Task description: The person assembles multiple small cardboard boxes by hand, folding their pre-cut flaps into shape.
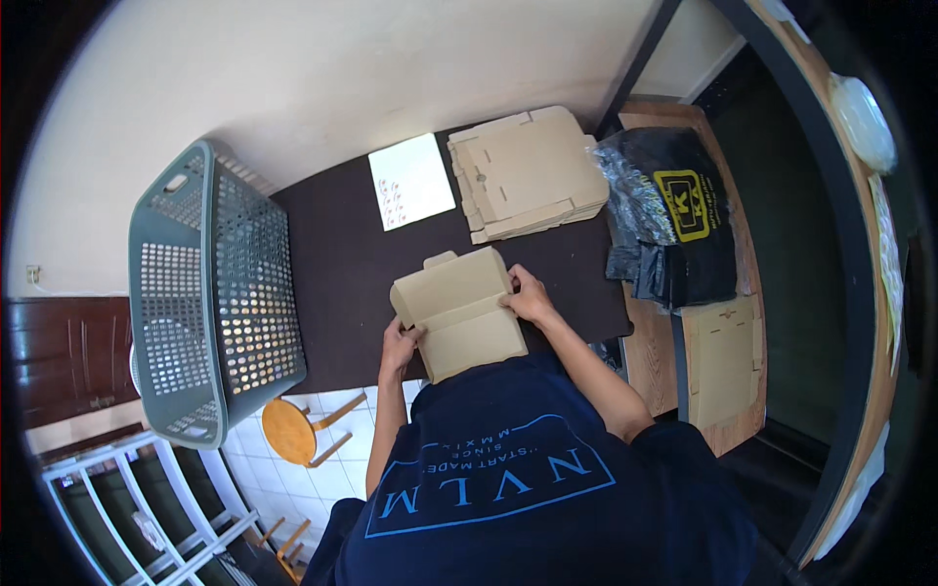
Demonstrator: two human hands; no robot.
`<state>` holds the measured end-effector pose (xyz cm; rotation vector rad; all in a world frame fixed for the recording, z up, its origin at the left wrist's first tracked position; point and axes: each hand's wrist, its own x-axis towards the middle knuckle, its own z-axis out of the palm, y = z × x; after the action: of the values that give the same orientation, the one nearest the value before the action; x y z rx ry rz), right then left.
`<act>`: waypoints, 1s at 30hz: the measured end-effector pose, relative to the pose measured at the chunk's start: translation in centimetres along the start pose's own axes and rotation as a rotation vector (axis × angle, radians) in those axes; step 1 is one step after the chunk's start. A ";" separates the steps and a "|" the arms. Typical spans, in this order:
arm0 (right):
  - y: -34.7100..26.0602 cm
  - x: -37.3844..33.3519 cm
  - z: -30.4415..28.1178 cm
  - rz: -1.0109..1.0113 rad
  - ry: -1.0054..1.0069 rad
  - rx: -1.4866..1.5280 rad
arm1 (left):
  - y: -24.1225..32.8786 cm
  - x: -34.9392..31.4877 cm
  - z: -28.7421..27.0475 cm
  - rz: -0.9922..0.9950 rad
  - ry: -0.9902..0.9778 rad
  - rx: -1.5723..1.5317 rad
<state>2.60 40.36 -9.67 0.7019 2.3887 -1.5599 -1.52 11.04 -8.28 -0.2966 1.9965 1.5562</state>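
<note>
A partly folded brown cardboard box (473,344) lies at the near edge of the dark table, close against my shirt. Its far panel is raised, with a small tab sticking up at the far left. My left hand (399,347) grips the box's left side at the fold, thumb on the inside. On the opposite side my right hand (528,295) pinches the edge near the same crease. Beyond the box sits a stack of flat cardboard box blanks (532,171). A white sheet with handwriting (412,184) lies left of that stack.
A grey-green plastic laundry basket (210,293) stands at the table's left end. Black plastic bags (684,215) and another flat cardboard piece (723,361) rest on a wooden surface at right. A round wooden stool (288,432) stands on the tiled floor, lower left.
</note>
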 end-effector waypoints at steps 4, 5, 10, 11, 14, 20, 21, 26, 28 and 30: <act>-1.3 -0.5 -0.3 -0.017 -0.027 -0.111 | 0.6 -0.7 0.8 0.149 0.001 0.035; -1.2 -0.8 -0.3 -0.092 0.026 -0.101 | -0.3 -0.4 0.8 0.203 0.075 0.108; -4.0 -3.5 -1.9 -0.156 0.021 -0.156 | 1.1 -3.3 2.1 0.388 0.310 0.366; -3.9 -4.2 -1.8 -0.169 0.049 -0.211 | 0.8 -3.8 2.3 0.408 0.342 0.334; -4.3 -5.3 -1.8 -0.208 0.047 -0.300 | 0.0 -4.7 2.1 0.334 0.364 0.472; -2.8 -6.0 -1.9 -0.158 -0.119 -0.275 | 0.2 -6.0 2.7 0.317 0.289 0.490; -2.5 -6.1 -2.1 -0.188 -0.163 -0.307 | 0.1 -6.1 2.6 0.315 0.293 0.489; -1.1 -7.0 -3.4 -0.274 -0.270 -0.363 | 1.1 -7.5 2.3 0.310 0.113 0.607; -1.2 -7.0 -4.2 -0.358 -0.334 -0.322 | 0.2 -8.0 2.4 0.301 0.096 0.544; -2.6 -7.7 -5.1 -0.262 -0.391 -0.266 | -0.1 -8.5 2.4 0.285 0.074 0.480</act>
<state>8.40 42.02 -2.24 0.0251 2.3821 -1.2794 6.08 11.77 -3.89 0.1294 2.4756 1.1770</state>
